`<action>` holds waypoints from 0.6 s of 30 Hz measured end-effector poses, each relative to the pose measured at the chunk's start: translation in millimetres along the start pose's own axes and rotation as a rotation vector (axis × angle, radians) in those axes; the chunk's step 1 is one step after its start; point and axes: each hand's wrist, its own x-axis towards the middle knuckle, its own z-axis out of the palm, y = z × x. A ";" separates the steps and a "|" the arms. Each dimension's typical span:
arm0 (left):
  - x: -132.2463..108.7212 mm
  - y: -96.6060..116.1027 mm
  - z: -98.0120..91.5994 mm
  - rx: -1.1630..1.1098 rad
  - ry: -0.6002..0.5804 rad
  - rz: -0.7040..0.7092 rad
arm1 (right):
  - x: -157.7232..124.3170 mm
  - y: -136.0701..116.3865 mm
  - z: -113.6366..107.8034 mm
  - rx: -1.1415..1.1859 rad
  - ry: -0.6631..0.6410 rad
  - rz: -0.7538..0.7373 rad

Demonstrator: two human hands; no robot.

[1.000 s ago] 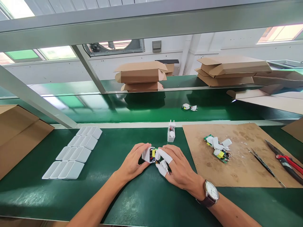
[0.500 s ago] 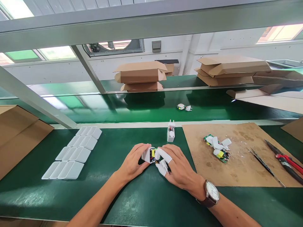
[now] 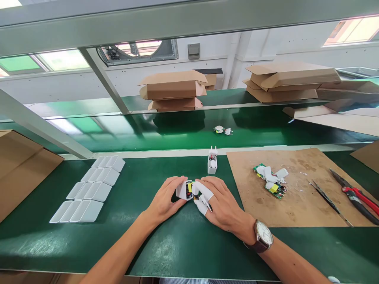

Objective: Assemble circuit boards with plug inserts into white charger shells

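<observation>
Near the middle of the green bench, my left hand [image 3: 163, 202] grips a white plastic charger housing [image 3: 181, 190] lying on its side. My right hand [image 3: 223, 203], with white finger cots on the thumb and a finger, is closed on a circuit board [image 3: 190, 187] with a yellow part, at the housing's open end. Part of the board sticks out. A white two-pin plug piece [image 3: 205, 200] sits between the covered fingers, partly hidden by them. Just beyond my hands, another white charger housing [image 3: 212, 169] stands upright, with parts inside and plug pins on top.
White housings [image 3: 89, 211] stand in rows at left. On a cardboard sheet [image 3: 248, 209] at right lie circuit boards [image 3: 274, 187], tweezers [image 3: 330, 202] and red-handled pliers [image 3: 359, 199]. A board with plug [image 3: 219, 129] lies on the rear green belt. Cardboard boxes [image 3: 173, 90] stand behind.
My head view has shifted slightly. Both hands stay at the same spot on the housing and board. The plug piece is now more covered by my right fingers.
</observation>
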 end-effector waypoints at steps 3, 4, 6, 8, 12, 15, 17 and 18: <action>0.0 -0.1 0.8 0.003 0.002 -0.006 | 0.2 0.7 0.1 0.003 -0.015 0.003; 0.1 0.0 0.9 0.005 0.005 -0.005 | 0.3 0.8 0.1 0.010 -0.016 0.008; 0.3 0.2 1.0 0.007 0.012 0.000 | 0.4 1.0 0.1 0.026 -0.016 0.019; 0.4 0.5 0.7 0.008 0.015 0.004 | 0.4 0.7 -0.1 0.036 -0.013 0.027; -0.2 0.9 0.5 0.003 0.012 -0.001 | -0.3 -0.2 -0.5 0.021 -0.027 0.022; -1.5 1.5 2.3 -0.022 0.001 -0.028 | -0.5 0.6 1.1 0.018 -0.023 0.009; -3.1 1.9 4.5 -0.053 -0.023 -0.046 | -0.1 1.9 3.3 0.036 -0.029 -0.009; -4.2 2.0 5.7 -0.074 -0.046 -0.056 | 0.3 2.7 4.5 0.047 -0.034 -0.016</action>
